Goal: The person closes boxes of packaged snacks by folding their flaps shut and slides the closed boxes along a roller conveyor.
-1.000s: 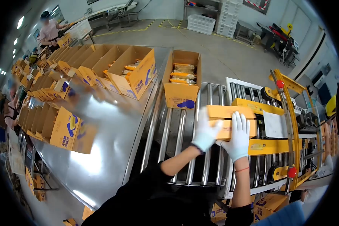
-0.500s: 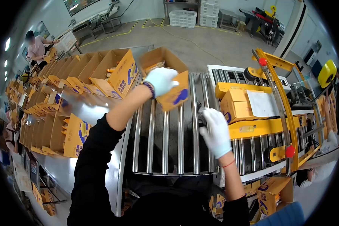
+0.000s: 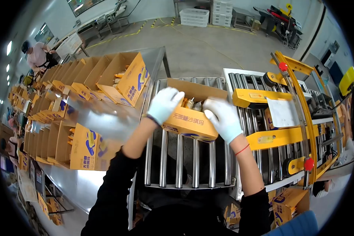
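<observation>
An open orange cardboard box (image 3: 190,125) with blue print sits on the metal rollers in front of me. Wrapped snacks (image 3: 191,104) show through its top, and the far flap stands up. My left hand (image 3: 165,105), in a white glove, grips the box's left end, fingers bent over the top edge. At the right end is my right hand (image 3: 225,118), also gloved, its thumb against the front and its slightly blurred fingers over the top. Both hands partly cover the box ends.
Filled open boxes (image 3: 124,82) stand in rows on the steel table (image 3: 106,122) at left. On the right, the roller conveyor (image 3: 253,112) leads to a yellow-framed machine (image 3: 308,118) with a white sheet (image 3: 282,113). A person (image 3: 39,57) stands at far left.
The open box has moved right and nearer, turned lengthwise across the rollers. My right hand has come onto it. The box on the right conveyor has gone further into the machine.
</observation>
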### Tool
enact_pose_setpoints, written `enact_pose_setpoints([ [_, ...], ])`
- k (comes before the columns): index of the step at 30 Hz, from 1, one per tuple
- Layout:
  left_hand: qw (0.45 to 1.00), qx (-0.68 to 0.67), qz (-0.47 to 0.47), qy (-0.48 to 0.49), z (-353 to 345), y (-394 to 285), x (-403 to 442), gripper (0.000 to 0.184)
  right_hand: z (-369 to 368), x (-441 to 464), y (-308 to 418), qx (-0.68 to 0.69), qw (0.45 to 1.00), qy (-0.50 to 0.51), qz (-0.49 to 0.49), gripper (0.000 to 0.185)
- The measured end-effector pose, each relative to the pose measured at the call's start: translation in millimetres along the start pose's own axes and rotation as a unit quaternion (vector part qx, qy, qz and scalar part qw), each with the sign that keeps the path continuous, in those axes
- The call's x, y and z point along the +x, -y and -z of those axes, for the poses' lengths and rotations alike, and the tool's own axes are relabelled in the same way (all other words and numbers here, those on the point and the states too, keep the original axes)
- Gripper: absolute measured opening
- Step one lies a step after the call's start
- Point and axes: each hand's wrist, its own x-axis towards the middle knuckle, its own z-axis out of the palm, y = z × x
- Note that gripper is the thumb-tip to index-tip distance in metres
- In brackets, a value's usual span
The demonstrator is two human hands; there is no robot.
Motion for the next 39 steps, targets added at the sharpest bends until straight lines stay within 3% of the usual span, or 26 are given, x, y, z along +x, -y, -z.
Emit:
enact_pose_setpoints([
  [2, 0.984, 0.071, -0.034, -0.160, -19, -5, -2, 0.037, 3, 11, 13, -0.249, 0.959, -0.131, 0.024, 0.075],
  [4, 0.978, 0.105, -0.003, -0.181, -27, 8, -10, 0.050, -8, 8, 14, -0.221, 0.965, -0.139, -0.032, 0.086],
  [5, 0.971, -0.112, 0.092, -0.188, -40, 23, -16, 0.051, -12, -5, 17, -0.198, 0.973, -0.115, -0.022, 0.088],
  [6, 0.910, -0.324, 0.180, -0.186, -48, 36, -22, 0.053, -12, -22, 25, -0.177, 0.980, -0.093, -0.012, 0.091],
  [7, 0.861, -0.462, 0.200, -0.072, -45, 47, -30, 0.053, -13, -40, 33, -0.163, 0.986, -0.025, -0.020, 0.096],
  [10, 0.872, -0.393, 0.276, -0.094, -33, 0, -25, 0.049, -24, -55, 21, -0.212, 0.977, -0.022, -0.022, 0.105],
  [11, 0.858, -0.440, 0.239, -0.112, -59, 1, -21, 0.049, -22, -53, 19, -0.222, 0.974, -0.018, -0.038, 0.106],
  [12, 0.907, -0.369, 0.171, -0.109, -76, -18, -21, 0.046, -16, -43, 21, -0.235, 0.970, -0.017, -0.063, 0.107],
  [14, 0.914, -0.397, 0.036, -0.077, -114, -60, -30, 0.046, -13, -29, 18, -0.215, 0.973, 0.000, -0.084, 0.111],
  [16, 0.819, -0.520, 0.135, 0.202, -86, -82, -41, 0.049, -17, -32, 3, -0.282, 0.956, -0.006, -0.080, 0.094],
  [18, 0.955, -0.277, 0.039, 0.098, -67, -38, -39, 0.055, -11, -43, -11, -0.241, 0.966, -0.047, -0.085, 0.084],
  [20, 0.993, -0.021, 0.002, -0.118, 9, -8, -12, 0.057, -7, -51, -18, -0.275, 0.953, -0.047, -0.119, 0.083],
  [21, 0.979, 0.064, 0.051, -0.185, 31, 56, 9, 0.054, -7, -53, -19, -0.267, 0.953, -0.063, -0.128, 0.069],
  [22, 0.847, 0.414, 0.029, -0.333, 56, 71, 7, 0.049, -8, -54, -25, -0.270, 0.952, -0.071, -0.128, 0.069],
  [24, 0.868, 0.413, 0.173, -0.214, 91, 148, -2, 0.039, -13, -56, -33, -0.328, 0.938, -0.052, -0.101, 0.050],
  [25, 0.865, 0.415, 0.179, -0.218, 93, 157, -6, 0.039, -8, -59, -28, -0.286, 0.953, -0.037, -0.091, 0.040],
  [26, 0.898, 0.371, 0.182, -0.149, 97, 166, -12, 0.034, -7, -58, -25, -0.271, 0.959, 0.021, -0.079, 0.035],
  [27, 0.923, 0.327, 0.185, -0.082, 106, 175, -19, 0.031, -23, -60, -32, -0.178, 0.983, -0.022, -0.047, 0.036],
  [28, 0.939, 0.302, 0.099, -0.133, 102, 166, -40, 0.033, -46, -61, -36, -0.079, 0.995, -0.061, -0.014, 0.037],
  [29, 0.946, 0.288, 0.091, -0.117, 103, 141, -60, 0.032, -53, -62, -16, -0.005, 0.995, -0.096, -0.026, 0.044],
  [30, 0.966, 0.236, 0.036, -0.102, 109, 119, -81, 0.032, -49, -59, 8, -0.025, 0.997, -0.033, -0.071, 0.067],
  [33, 0.999, 0.035, -0.029, -0.012, 130, 77, -134, 0.019, -62, -45, 50, -0.067, 0.989, -0.124, -0.041, 0.102],
  [35, 0.986, -0.029, -0.162, 0.020, 143, 45, -140, 0.016, -52, -34, 78, -0.006, 0.998, -0.064, 0.013, 0.100],
  [36, 0.985, -0.097, -0.132, 0.060, 143, 31, -139, 0.013, -64, -38, 79, 0.017, 0.986, -0.103, 0.132, 0.091],
  [38, 0.953, -0.268, -0.108, 0.097, 122, 35, -134, 0.017, -71, -46, 78, 0.008, 0.974, 0.032, 0.223, 0.061],
  [39, 0.907, -0.402, -0.033, 0.125, 106, 32, -125, 0.010, -68, -49, 76, 0.042, 0.960, -0.038, 0.274, 0.044],
])
